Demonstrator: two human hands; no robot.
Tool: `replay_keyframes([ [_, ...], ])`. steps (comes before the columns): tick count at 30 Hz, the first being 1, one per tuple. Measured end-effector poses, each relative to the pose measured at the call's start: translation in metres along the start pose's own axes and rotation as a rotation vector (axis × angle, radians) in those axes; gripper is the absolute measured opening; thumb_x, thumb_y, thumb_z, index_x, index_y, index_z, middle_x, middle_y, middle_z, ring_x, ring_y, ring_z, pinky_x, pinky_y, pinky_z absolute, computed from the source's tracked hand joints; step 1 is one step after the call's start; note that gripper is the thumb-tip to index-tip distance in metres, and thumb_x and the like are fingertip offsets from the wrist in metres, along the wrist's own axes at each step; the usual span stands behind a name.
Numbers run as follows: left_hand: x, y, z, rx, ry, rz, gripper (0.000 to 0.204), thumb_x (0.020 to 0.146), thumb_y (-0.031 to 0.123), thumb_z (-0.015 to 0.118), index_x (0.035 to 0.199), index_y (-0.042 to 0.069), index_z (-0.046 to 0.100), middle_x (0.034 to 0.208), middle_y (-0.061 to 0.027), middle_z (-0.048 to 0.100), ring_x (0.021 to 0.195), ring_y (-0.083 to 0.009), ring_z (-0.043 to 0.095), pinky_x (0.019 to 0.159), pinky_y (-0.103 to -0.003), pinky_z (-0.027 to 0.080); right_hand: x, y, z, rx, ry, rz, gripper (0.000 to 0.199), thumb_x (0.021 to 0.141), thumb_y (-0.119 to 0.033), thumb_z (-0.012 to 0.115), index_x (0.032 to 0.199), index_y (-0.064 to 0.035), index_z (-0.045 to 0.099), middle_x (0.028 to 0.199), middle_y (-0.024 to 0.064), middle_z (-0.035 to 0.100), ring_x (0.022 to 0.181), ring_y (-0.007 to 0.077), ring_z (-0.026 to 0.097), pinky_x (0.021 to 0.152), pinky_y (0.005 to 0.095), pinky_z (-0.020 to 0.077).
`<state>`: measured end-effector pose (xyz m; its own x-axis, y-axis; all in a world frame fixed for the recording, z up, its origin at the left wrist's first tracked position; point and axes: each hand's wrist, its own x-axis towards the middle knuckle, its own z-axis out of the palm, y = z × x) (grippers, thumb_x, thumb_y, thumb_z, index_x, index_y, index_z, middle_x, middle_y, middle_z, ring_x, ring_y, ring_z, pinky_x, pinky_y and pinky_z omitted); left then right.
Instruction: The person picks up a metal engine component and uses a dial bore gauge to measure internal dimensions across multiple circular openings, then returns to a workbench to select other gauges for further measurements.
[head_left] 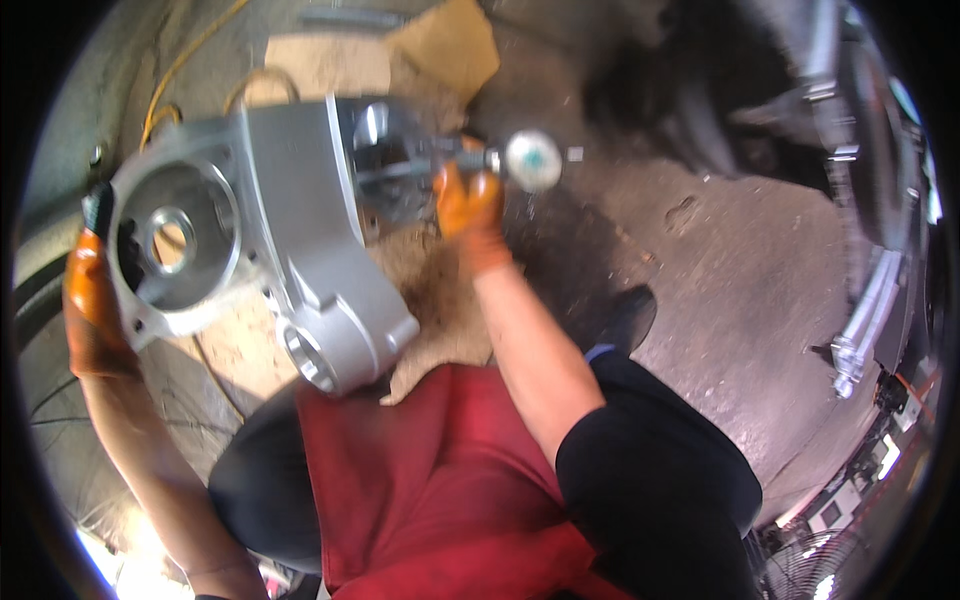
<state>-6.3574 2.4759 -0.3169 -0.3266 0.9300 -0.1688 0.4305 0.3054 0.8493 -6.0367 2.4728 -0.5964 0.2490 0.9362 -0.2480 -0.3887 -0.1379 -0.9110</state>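
A large silver cast metal housing [295, 180] lies in front of me, with a wide round opening at its left end and a smaller bore on its near side. My left hand [95, 300], in an orange glove, grips the housing's left rim. In its orange glove, my right hand [468, 205] is closed round the stem of a dial bore gauge [533, 160]. The gauge's round white dial points right, and its stem reaches left into the housing's dark right end. The stem's tip is hard to make out, and the right hand is slightly blurred.
Brown cardboard [440, 290] lies under the housing, and more cardboard pieces [445, 50] are beyond it. A yellow cable [180, 70] runs at the far left. Dark, blurred machinery [700, 90] stands at the far right. A fan [810, 565] is at the lower right.
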Motion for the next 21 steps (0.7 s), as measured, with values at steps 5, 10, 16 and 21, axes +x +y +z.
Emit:
replay_keyframes([
  [5, -0.010, 0.000, 0.040, 0.043, 0.102, 0.051, 0.041, 0.101, 0.030, 0.057, 0.130, 0.002, 0.057, 0.102, -0.0018, 0.065, 0.088, -0.0098, 0.059, 0.075, -0.026, 0.049, -0.036, -0.099, -0.009, 0.050, -0.125, -0.176, 0.022, 0.092, 0.004, 0.062, 0.113, -0.0012, 0.061, 0.086, 0.0042, 0.063, 0.074, 0.0108, 0.060, 0.066, 0.0256, 0.0501],
  [10, -0.002, 0.016, 0.073, -0.013, 0.004, 0.180, 0.065, 0.093, 0.024, 0.065, 0.143, -0.006, 0.037, 0.089, -0.0093, 0.064, 0.070, -0.0162, 0.060, 0.064, -0.031, 0.049, -0.063, -0.208, 0.000, -0.559, -0.116, -0.698, 0.020, 0.075, -0.006, 0.070, 0.095, 0.0001, 0.068, 0.092, 0.0164, 0.069, 0.082, 0.0356, 0.066, 0.077, 0.0424, 0.0540],
  [16, -0.076, 0.087, 0.101, 0.735, -0.290, 0.194, 0.085, 0.085, 0.034, 0.069, 0.150, -0.007, 0.032, 0.105, -0.0304, 0.069, 0.103, -0.0425, 0.067, 0.090, -0.046, 0.052, -0.133, -0.282, -0.025, -0.646, -0.097, -0.691, 0.030, 0.080, -0.006, 0.070, 0.109, 0.0033, 0.067, 0.092, 0.0130, 0.070, 0.084, 0.0264, 0.069, 0.075, 0.0361, 0.0541],
  [21, -0.075, 0.084, 0.089, 0.775, -0.516, 0.561, 0.084, 0.085, 0.039, 0.070, 0.150, -0.001, 0.036, 0.102, -0.0246, 0.070, 0.105, -0.0400, 0.066, 0.092, -0.047, 0.050, -0.176, -0.351, -0.045, -0.788, -0.074, -0.649, 0.023, 0.091, -0.006, 0.062, 0.112, 0.0035, 0.062, 0.072, 0.0068, 0.066, 0.063, 0.0211, 0.065, 0.058, 0.0365, 0.0499],
])
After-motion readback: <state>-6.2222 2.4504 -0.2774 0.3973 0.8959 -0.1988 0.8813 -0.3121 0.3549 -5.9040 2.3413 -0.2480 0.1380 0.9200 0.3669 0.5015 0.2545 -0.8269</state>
